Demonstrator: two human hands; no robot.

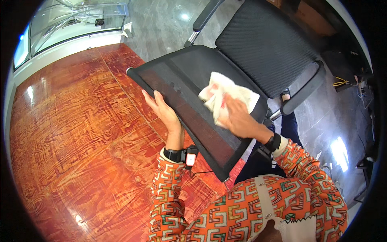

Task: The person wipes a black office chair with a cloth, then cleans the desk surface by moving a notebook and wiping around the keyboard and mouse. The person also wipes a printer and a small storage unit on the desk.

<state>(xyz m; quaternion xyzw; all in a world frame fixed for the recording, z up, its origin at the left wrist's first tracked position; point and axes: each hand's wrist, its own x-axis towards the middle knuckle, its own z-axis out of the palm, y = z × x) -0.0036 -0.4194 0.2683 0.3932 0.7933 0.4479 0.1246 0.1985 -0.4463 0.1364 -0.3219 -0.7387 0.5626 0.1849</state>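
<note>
A black office chair lies before me, its see-through mesh backrest nearest and the textured seat beyond. My right hand presses a crumpled white cloth with reddish marks onto the backrest's mesh. The hand and cloth are slightly blurred. Against the long outer edge of the backrest rests my left hand, its fingers stretched out and its palm towards the frame. Some of its fingers are hidden. Dark spots show on the mesh between my two hands.
A shiny reddish wood-grain surface fills the left side. The chair's armrests flank the seat. A yellow cable and dark equipment are at the right, over a grey glossy floor. Clear plastic sheeting shows at the upper left.
</note>
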